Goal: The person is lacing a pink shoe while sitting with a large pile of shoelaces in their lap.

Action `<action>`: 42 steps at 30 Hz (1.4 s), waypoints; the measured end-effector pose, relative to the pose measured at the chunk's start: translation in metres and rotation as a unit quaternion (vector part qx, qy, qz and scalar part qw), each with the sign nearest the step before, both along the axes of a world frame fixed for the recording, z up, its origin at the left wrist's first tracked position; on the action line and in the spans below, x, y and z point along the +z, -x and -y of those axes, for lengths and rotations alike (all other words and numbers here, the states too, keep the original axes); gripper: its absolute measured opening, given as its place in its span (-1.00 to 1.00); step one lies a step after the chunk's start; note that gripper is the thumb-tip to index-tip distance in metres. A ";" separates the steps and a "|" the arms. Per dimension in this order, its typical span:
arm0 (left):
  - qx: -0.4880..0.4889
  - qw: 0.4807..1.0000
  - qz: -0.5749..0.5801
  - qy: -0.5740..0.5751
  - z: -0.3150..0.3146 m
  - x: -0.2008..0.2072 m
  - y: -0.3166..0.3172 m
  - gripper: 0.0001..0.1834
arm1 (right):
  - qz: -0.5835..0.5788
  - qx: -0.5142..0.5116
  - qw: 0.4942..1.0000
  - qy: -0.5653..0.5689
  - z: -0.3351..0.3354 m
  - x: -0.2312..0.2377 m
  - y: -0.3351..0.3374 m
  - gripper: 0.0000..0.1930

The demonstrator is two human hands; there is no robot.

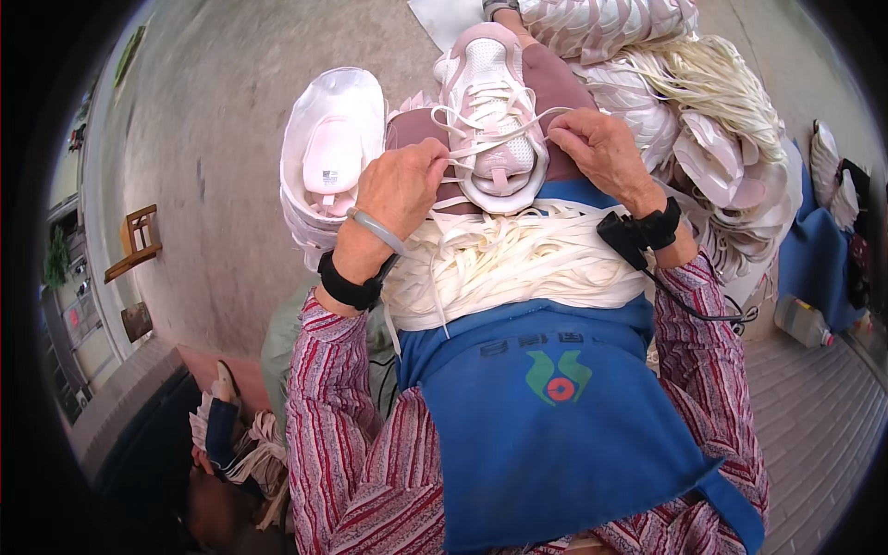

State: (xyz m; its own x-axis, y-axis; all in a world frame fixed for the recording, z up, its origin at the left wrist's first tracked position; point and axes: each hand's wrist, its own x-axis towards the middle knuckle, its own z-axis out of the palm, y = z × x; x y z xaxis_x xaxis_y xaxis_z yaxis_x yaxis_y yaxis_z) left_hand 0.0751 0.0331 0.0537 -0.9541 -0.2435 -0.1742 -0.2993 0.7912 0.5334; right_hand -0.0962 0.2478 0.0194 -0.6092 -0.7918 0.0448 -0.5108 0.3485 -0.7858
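Note:
A white and pink shoe upper [483,69] rests across my lap with its toe pointing away from me. White shoelace [487,139] runs through its eyelets, with loose loops on both sides. My left hand [396,185] pinches the lace beside the upper's left edge. On the other side, my right hand [606,153] has thumb and forefinger closed on a lace strand drawn out to the right. Many loose cream laces [518,264] lie heaped on the blue apron [564,462] just below the shoe's opening.
Nested white uppers [324,102] stand at my left knee. More stacked uppers [638,102] and a bundle of laces [731,88] pile up to the right. A plastic jug [803,321] sits farther right. A wooden stool [139,242] stands at far left; another person's hand [202,460] shows at lower left.

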 end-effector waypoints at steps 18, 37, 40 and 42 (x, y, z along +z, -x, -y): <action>0.084 0.991 -0.044 -0.092 0.005 -0.015 0.004 -0.82 | 0.033 -0.011 0.998 -0.056 0.003 0.000 0.000 -0.79; 0.126 0.977 -0.025 -0.173 -0.002 -0.024 0.013 -0.82 | 0.001 0.010 0.998 -0.062 0.009 0.001 0.000 -0.79; 0.091 0.988 -0.069 -0.104 -0.004 -0.026 0.013 -0.83 | 0.017 0.049 0.997 -0.060 0.011 0.004 0.005 -0.80; 0.070 0.992 -0.090 -0.059 -0.007 -0.028 0.013 -0.83 | 0.032 0.061 0.994 -0.080 0.014 0.005 0.009 -0.80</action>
